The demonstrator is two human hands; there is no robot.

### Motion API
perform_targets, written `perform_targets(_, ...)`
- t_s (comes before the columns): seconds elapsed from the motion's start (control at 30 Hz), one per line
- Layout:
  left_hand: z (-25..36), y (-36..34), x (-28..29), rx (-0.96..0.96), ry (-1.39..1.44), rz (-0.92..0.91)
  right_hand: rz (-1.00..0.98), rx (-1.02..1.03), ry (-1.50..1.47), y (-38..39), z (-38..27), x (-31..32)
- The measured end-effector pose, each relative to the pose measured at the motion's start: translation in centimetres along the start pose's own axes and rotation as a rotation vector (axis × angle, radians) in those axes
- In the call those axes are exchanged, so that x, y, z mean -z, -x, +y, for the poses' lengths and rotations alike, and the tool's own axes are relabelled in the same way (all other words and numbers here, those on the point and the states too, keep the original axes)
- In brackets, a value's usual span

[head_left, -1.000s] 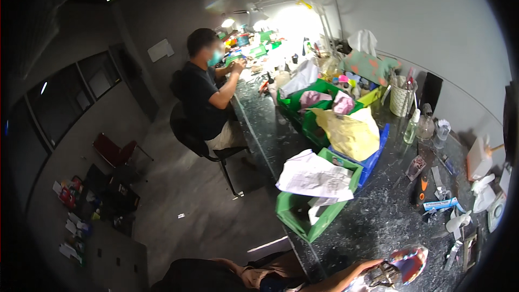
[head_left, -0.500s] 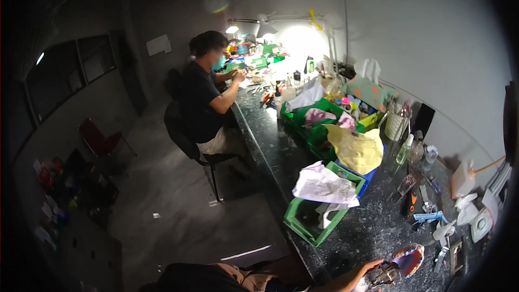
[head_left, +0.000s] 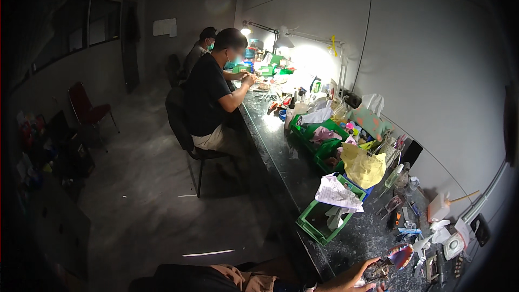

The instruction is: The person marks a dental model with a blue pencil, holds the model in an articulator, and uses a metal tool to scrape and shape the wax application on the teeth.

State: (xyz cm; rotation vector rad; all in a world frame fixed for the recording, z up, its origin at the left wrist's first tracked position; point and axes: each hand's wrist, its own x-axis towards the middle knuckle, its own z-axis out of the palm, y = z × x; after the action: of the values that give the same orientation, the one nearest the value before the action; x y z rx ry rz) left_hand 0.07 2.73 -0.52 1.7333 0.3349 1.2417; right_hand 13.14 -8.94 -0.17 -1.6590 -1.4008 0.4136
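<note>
My left hand (head_left: 350, 278) reaches in at the lower edge, its fingers curled around a metal dental articulator (head_left: 380, 270). Beside the fingertips, at the articulator's far right side, a dental model (head_left: 400, 256) with a row of teeth along its reddish rim and a bluish middle tilts up. The lower part of the articulator is cut off by the picture's edge. I cannot make out my right hand in the picture.
A green crate (head_left: 316, 230) with papers stands left of the model, with a yellow bag (head_left: 363, 166) behind. Hand tools, a spray bottle (head_left: 394, 176) and a white jug (head_left: 438, 207) lie or stand to the right. A seated co-worker (head_left: 208, 97) works under lamps, another person beyond.
The view has tilted up and turned, so the bench sits lower and a second person shows behind the seated co-worker. My left hand stays at the articulator.
</note>
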Motion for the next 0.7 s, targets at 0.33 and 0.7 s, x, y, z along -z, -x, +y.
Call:
perform_targets(0.33, -2.2, -1.4, -0.2, 0.109, -0.104, -0.127, 0.143, 0.095, 0.115, -1.3, -0.6, -0.2)
perform_targets(0.7, -1.5, -0.5, -0.1, 0.186, -0.138, -0.168, 0.092, 0.055, 0.053, -1.6, -1.5, 0.9)
